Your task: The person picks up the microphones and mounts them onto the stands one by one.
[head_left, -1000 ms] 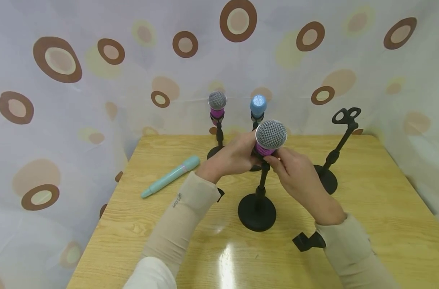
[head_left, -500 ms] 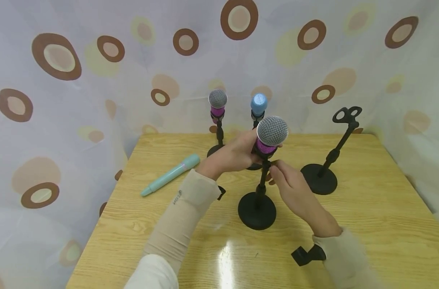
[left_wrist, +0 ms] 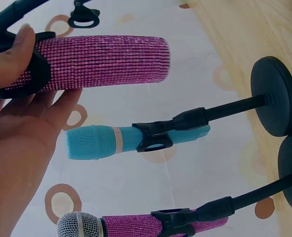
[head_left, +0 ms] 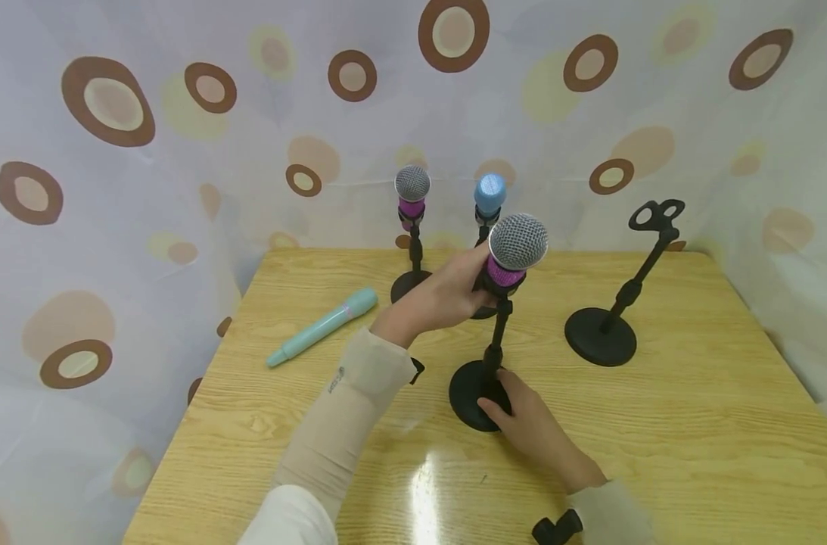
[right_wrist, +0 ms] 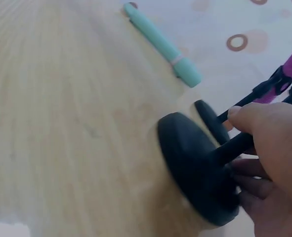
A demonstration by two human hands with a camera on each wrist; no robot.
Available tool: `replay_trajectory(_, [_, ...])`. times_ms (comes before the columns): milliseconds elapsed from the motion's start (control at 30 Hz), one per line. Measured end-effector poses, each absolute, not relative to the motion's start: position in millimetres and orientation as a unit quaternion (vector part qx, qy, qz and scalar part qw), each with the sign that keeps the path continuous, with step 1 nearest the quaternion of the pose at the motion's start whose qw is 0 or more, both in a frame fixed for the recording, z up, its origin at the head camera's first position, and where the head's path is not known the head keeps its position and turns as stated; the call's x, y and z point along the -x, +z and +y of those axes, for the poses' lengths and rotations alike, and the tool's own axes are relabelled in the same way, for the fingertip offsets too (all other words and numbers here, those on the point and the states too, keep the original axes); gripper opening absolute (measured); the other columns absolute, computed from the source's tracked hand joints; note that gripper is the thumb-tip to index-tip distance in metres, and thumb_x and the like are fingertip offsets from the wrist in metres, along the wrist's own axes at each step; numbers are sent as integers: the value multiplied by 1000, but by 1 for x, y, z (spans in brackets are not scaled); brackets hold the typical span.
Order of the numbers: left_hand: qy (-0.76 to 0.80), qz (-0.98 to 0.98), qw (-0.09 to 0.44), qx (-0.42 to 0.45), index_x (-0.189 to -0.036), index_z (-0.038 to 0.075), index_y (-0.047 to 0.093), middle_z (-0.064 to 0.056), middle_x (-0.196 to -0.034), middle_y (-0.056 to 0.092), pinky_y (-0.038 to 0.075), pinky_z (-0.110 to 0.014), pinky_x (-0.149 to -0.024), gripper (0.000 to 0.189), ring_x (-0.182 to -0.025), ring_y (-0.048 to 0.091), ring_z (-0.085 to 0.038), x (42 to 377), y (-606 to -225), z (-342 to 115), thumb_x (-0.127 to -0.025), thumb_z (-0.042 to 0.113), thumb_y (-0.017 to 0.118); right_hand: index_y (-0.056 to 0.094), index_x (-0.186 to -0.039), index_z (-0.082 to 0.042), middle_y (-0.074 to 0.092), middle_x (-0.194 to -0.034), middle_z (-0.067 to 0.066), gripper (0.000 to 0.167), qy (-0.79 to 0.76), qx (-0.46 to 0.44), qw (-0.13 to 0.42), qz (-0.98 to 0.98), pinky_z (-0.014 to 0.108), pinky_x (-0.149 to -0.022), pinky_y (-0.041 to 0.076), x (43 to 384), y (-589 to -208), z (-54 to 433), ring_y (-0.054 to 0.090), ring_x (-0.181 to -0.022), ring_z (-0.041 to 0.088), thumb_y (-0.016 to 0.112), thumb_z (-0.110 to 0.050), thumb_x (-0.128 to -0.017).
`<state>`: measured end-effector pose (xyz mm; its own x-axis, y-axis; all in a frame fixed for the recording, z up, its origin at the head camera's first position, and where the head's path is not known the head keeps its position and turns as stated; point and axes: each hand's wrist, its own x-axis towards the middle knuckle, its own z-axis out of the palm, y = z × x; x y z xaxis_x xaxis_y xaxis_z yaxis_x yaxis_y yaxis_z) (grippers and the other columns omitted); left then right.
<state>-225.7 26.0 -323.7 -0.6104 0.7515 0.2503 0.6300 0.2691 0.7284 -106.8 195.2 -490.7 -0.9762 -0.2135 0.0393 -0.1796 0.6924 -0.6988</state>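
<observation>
A microphone [head_left: 518, 242] with a silver mesh head and glittery purple body sits in the clip of a black desk stand [head_left: 498, 333]. My left hand [head_left: 447, 294] grips it at the clip; in the left wrist view the thumb lies over the black clip [left_wrist: 39, 74] and the fingers pass behind the purple body [left_wrist: 106, 61]. Low on the same stand, my right hand [head_left: 532, 424] holds it where the post meets the round base [right_wrist: 185, 158]. Its thumb is on one side and its fingers are on the other, partly hidden by the post.
Behind stand another purple microphone [head_left: 411, 189] and a blue microphone [head_left: 489, 195], each on a black stand. A mint-green microphone [head_left: 323, 327] lies on the wooden table [head_left: 250, 454] at left. At right is a stand with a bare clip [head_left: 600, 337]. Patterned cloth [head_left: 250, 166] hangs behind.
My right hand has moved from beside the clip down the post to the base of the stand. The left hand keeps its grip at the microphone.
</observation>
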Motion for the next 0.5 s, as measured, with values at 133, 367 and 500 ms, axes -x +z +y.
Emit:
replay_trajectory(133, [398, 806, 31, -438, -138, 5, 42, -10, -126, 61, 51, -22, -96, 56, -112, 60, -16, 224, -330, 25, -89, -7, 66, 35, -146, 13, 42, -147, 34, 65, -350, 98, 15, 932, 59, -107, 42, 101, -502, 192, 45, -135, 48, 63, -23, -99])
replay_trajectory(367, [381, 821, -23, -425, -135, 5, 45, -10, -121, 64, 52, -25, -92, 52, -107, 62, -17, 220, -335, 28, -89, -7, 66, 35, -146, 10, 44, -146, 33, 67, -322, 105, -36, 940, 57, -105, 45, 98, -511, 188, 48, -133, 46, 68, -18, -95])
replay_trajectory(500, [406, 814, -15, -415, -134, 5, 46, -10, -123, 63, 50, -26, -99, 50, -113, 61, -17, 219, -340, 29, -89, -8, 64, 36, -146, 10, 45, -145, 32, 68, -321, 102, -46, 941, 57, -104, 46, 95, -512, 188, 49, -131, 46, 69, -18, -94])
